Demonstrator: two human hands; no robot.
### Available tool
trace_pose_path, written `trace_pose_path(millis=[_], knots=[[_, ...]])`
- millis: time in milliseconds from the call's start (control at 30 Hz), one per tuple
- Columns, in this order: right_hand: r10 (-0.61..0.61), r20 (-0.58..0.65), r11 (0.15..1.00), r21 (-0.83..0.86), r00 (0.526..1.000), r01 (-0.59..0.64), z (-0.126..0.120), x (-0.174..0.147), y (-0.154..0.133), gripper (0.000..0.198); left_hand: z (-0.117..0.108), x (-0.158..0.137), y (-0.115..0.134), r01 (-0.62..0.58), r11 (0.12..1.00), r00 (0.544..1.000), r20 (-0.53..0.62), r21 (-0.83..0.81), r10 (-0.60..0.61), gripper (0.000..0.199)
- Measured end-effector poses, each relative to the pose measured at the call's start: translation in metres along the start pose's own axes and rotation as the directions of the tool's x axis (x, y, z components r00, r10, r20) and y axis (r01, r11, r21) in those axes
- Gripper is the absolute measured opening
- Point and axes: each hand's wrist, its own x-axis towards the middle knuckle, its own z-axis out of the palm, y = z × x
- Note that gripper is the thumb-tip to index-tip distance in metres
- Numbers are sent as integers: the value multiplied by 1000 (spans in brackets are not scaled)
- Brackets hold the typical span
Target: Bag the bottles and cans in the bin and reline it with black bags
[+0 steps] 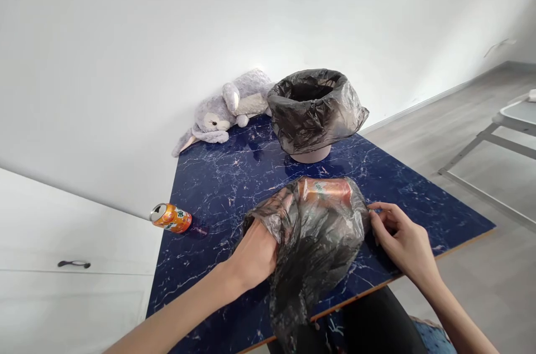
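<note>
My left hand reaches inside a thin black plastic bag, its fingers showing only dimly through the film. An orange soda can lies sideways within the bag, and the fingers appear closed around its left end. At the bag's right side, my right hand pinches a corner of the film between thumb and forefinger. The bag's loose end hangs over the table's front edge. Another orange soda can, opened, stands tilted in the view at the table's left edge.
A bin lined with a black bag stands at the back of the blue marbled table. Beside it, a grey plush rabbit lies against the wall. White drawers are at left, and a metal-framed chair at right.
</note>
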Motion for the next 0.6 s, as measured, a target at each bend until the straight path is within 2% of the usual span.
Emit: trace_pose_path(millis=[67, 167, 233, 333, 400, 467, 600], knots=[[3, 2, 1000, 3, 1000, -3, 0, 0, 0, 31, 2, 14, 2, 25, 986, 999, -39, -167, -32, 71], [-2, 7, 1000, 9, 1000, 2, -1, 0, -1, 32, 6, 32, 3, 117, 925, 988, -53, -361, -145, 57], [-10, 12, 1000, 10, 1000, 10, -1, 0, -2, 32, 9, 42, 0, 150, 885, 981, -45, -440, -189, 59], [-19, 4, 1000, -1, 1000, 19, -2, 1, -2, 31, 11, 53, -7, 160, 827, 983, 11, -539, -183, 62], [-24, 0, 1000, -7, 1000, 24, -1, 1, -2, 31, 11, 60, -12, 150, 816, 987, 29, -558, -161, 63], [-27, 0, 1000, -5, 1000, 27, -1, 1, -1, 31, 9, 66, -18, 114, 849, 991, 4, -516, -130, 57], [-22, 1, 1000, -5, 1000, 22, 0, 1, -1, 32, 4, 78, -28, 30, 926, 999, -21, -378, -41, 58]])
